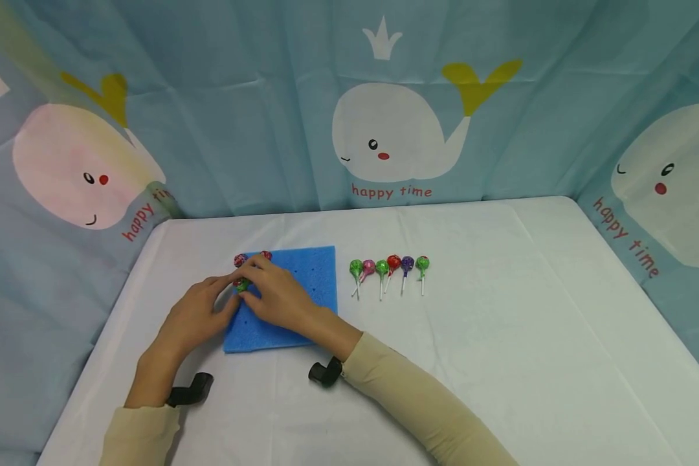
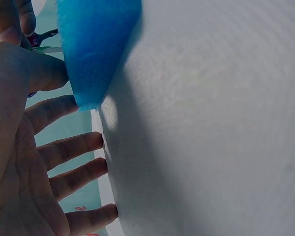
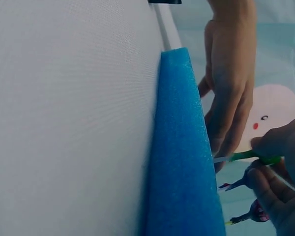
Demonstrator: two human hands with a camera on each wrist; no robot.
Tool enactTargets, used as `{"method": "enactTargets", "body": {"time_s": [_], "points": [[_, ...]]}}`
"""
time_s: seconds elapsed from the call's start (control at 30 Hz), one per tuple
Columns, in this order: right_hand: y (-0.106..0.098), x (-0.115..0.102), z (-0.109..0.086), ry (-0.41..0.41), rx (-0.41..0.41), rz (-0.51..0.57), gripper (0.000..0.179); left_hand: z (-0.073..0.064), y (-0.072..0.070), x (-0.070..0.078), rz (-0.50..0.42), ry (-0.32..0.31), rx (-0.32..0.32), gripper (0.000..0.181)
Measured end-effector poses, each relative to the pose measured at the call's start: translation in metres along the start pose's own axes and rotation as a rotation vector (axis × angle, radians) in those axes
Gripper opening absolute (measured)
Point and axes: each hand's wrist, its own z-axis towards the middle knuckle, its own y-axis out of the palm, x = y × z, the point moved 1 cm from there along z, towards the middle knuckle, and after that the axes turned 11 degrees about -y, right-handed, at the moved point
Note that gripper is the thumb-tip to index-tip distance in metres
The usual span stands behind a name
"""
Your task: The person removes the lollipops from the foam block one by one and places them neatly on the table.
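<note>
The right hand pinches a green-wrapped lollipop over the left part of a blue foam board. Its white stick points down, with the lower end right at the foam's surface in the right wrist view. My left hand is at the board's left edge, its thumb and forefinger touching the foam and the other fingers spread straight onto the tabletop. Two red-wrapped lollipops show beyond the right hand at the board's back left, one of them a patterned lollipop. Fingers partly hide the green candy in the head view.
Right of the board, several lollipops lie in a row on the white cloth, among them a purple lollipop and a red lollipop. Small holes dot the foam. A blue curtain with whale prints hangs behind and beside the table.
</note>
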Motion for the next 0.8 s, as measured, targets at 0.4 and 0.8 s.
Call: {"method": "enactTargets", "body": {"time_s": [0.4,0.8], "points": [[-0.009,-0.001,0.000,-0.029,0.076,0.046,0.032,0.000,-0.002,0.002,0.004,0.007,-0.012,0.059],[-0.017,-0.002,-0.004,-0.081,0.168,0.181,0.037,0.000,-0.001,0.000,0.012,0.008,-0.022,0.060]]}}
